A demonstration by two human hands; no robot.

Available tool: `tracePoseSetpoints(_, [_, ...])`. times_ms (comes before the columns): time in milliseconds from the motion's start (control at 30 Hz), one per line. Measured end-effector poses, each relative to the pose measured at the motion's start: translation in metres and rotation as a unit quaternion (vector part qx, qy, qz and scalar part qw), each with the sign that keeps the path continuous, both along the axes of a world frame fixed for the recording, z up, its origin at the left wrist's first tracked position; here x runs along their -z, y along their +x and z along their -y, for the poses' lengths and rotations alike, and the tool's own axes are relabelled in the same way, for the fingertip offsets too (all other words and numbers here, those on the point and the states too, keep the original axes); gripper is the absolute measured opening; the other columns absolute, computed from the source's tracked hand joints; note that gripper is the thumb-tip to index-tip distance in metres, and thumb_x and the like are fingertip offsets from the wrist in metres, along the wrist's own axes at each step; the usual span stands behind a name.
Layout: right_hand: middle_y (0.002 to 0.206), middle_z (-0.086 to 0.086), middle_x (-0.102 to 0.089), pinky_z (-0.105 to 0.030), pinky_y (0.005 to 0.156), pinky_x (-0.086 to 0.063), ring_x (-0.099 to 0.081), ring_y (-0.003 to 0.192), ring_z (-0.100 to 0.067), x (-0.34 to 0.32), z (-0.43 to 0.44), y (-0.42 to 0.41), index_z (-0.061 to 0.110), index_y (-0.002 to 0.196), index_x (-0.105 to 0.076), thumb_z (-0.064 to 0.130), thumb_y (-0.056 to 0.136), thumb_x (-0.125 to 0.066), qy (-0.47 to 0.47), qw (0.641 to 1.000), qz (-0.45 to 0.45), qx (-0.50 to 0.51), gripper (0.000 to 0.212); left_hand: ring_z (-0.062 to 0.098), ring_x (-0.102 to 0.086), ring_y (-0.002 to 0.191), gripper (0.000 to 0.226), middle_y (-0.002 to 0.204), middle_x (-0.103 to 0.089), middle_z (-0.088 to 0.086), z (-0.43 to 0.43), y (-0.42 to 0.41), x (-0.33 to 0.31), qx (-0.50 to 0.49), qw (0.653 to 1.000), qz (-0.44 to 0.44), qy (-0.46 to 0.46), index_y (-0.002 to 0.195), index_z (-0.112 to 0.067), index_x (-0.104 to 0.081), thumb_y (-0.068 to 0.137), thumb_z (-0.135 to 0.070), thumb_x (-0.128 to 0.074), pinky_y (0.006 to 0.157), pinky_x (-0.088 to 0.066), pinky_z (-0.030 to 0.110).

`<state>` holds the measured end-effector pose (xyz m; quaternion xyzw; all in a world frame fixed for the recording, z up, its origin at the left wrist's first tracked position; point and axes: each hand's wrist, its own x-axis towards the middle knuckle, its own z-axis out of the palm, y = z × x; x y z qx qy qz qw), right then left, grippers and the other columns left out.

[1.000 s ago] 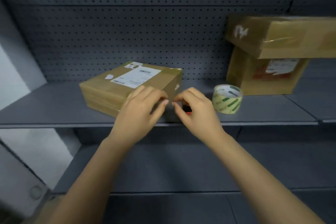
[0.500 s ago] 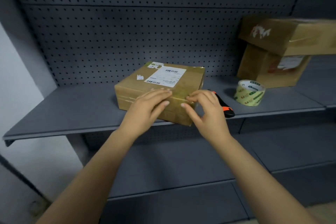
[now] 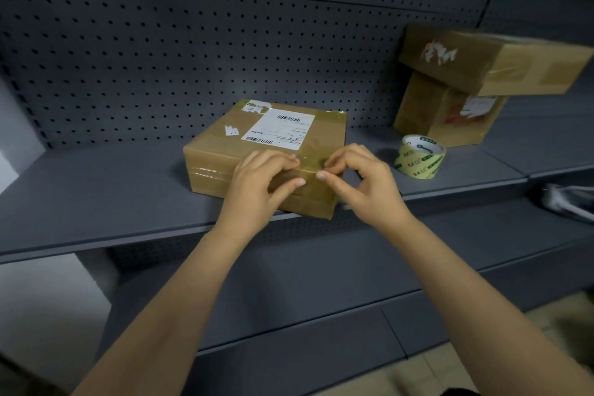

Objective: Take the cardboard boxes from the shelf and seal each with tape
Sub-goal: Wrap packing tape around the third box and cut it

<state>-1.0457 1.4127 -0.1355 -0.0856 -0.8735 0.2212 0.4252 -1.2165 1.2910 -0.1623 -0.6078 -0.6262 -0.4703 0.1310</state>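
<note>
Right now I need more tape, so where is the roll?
In the head view, the tape roll sits on the shelf right of the flat box, in front of the two stacked boxes.

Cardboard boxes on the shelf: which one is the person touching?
The flat box with the barcode label on top: the left hand and right hand pinch at its near edge. The upper box and lower box stacked at right are untouched.

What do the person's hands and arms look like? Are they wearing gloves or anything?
No gloves. The left hand and the right hand are both bare, with short, plain fingernails and no rings that show. The forearms are bare too: no sleeves, watch or bracelet can be seen.
</note>
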Motion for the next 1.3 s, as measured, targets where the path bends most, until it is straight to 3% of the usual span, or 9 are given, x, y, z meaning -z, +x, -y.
tracePoseSetpoints(133, [0.114, 0.004, -0.069, -0.034, 0.100, -0.048, -0.060, 0.115, -0.007, -0.009, -0.009, 0.015, 0.011, 0.106, -0.073, 0.020, 0.095, -0.063, -0.006, 0.997, 0.074, -0.021, 0.017, 0.013, -0.057, 0.107, 0.031, 0.111, -0.065, -0.009, 0.007, -0.006, -0.008, 0.004, 1.000, -0.012, -0.018, 0.104, -0.018, -0.068, 0.088, -0.044, -0.063, 0.097, -0.045, 0.039])
tracePoseSetpoints(300, [0.142, 0.001, -0.053, -0.040, 0.118, -0.031, -0.039, 0.140, -0.008, -0.002, -0.027, 0.021, 0.012, 0.134, -0.058, 0.022, 0.099, -0.055, -0.055, 0.988, 0.128, -0.069, 0.036, 0.012, -0.054, 0.126, 0.037, 0.130, -0.064, -0.006, -0.003, 0.013, -0.011, 0.024, 0.996, -0.077, -0.042, 0.127, -0.018, -0.064, 0.097, -0.038, -0.054, 0.109, -0.041, 0.039])
tracePoseSetpoints(467, [0.139, 0.002, -0.055, -0.039, 0.116, -0.034, -0.044, 0.137, -0.010, 0.008, -0.025, 0.019, 0.012, 0.131, -0.059, 0.023, 0.094, -0.062, -0.057, 0.988, 0.084, -0.113, 0.040, 0.007, -0.057, 0.124, 0.033, 0.125, -0.066, -0.004, -0.004, 0.008, -0.007, 0.074, 0.995, -0.073, -0.007, 0.120, -0.014, -0.070, 0.091, -0.029, -0.065, 0.109, -0.041, 0.034])
tracePoseSetpoints(633, [0.126, -0.006, -0.065, -0.029, 0.105, -0.041, -0.059, 0.119, -0.023, 0.015, -0.017, -0.003, 0.009, 0.118, -0.070, 0.023, 0.080, -0.079, 0.044, 0.990, 0.020, -0.135, 0.042, 0.007, -0.053, 0.130, 0.035, 0.131, -0.062, -0.004, 0.023, -0.006, -0.011, 0.075, 0.996, -0.039, -0.037, 0.126, -0.013, -0.064, 0.092, -0.021, -0.066, 0.117, -0.032, 0.034])
tracePoseSetpoints(800, [0.107, -0.005, -0.069, -0.018, 0.092, -0.039, -0.059, 0.094, -0.020, 0.018, 0.000, -0.034, 0.009, 0.106, -0.075, 0.024, 0.072, -0.085, 0.069, 0.987, -0.035, -0.140, 0.039, 0.012, -0.018, 0.150, 0.051, 0.157, -0.033, 0.000, 0.041, 0.014, 0.015, -0.049, 0.998, 0.006, -0.049, 0.148, -0.009, -0.039, 0.105, -0.037, -0.036, 0.123, -0.011, 0.030])
tracePoseSetpoints(933, [0.110, -0.006, -0.069, -0.026, 0.094, -0.045, -0.062, 0.101, -0.022, 0.013, -0.001, -0.048, 0.004, 0.108, -0.073, 0.025, 0.074, -0.085, 0.101, 0.977, -0.019, -0.187, 0.042, 0.016, -0.007, 0.153, 0.063, 0.162, -0.019, -0.002, 0.048, 0.018, 0.030, -0.087, 0.994, 0.052, -0.037, 0.152, -0.011, -0.029, 0.101, -0.046, -0.041, 0.123, -0.010, 0.026])
tracePoseSetpoints(1067, [0.130, -0.006, -0.064, -0.039, 0.109, -0.040, -0.057, 0.124, -0.020, 0.013, -0.015, -0.052, 0.007, 0.120, -0.068, 0.031, 0.079, -0.081, 0.136, 0.971, 0.016, -0.197, 0.049, 0.013, -0.020, 0.150, 0.061, 0.152, -0.037, -0.006, 0.053, 0.013, 0.025, -0.104, 0.994, 0.024, -0.020, 0.143, -0.018, -0.044, 0.091, -0.047, -0.059, 0.120, -0.018, 0.025])
tracePoseSetpoints(1167, [0.136, -0.003, -0.058, -0.039, 0.116, -0.032, -0.052, 0.131, -0.014, 0.019, -0.015, -0.055, 0.010, 0.128, -0.063, 0.036, 0.082, -0.076, 0.122, 0.971, 0.032, -0.203, 0.055, 0.015, -0.028, 0.147, 0.060, 0.147, -0.043, -0.005, 0.051, 0.012, 0.026, -0.128, 0.992, 0.003, 0.003, 0.138, -0.013, -0.050, 0.089, -0.044, -0.065, 0.119, -0.023, 0.028])
tracePoseSetpoints(1300, [0.134, -0.001, -0.059, -0.035, 0.115, -0.035, -0.052, 0.130, -0.009, 0.018, -0.019, -0.057, 0.009, 0.127, -0.063, 0.034, 0.085, -0.072, 0.089, 0.970, 0.033, -0.225, 0.050, 0.018, -0.014, 0.152, 0.069, 0.159, -0.025, 0.001, 0.046, 0.018, 0.035, -0.136, 0.990, 0.022, -0.016, 0.151, -0.007, -0.030, 0.096, -0.043, -0.054, 0.122, -0.016, 0.032])
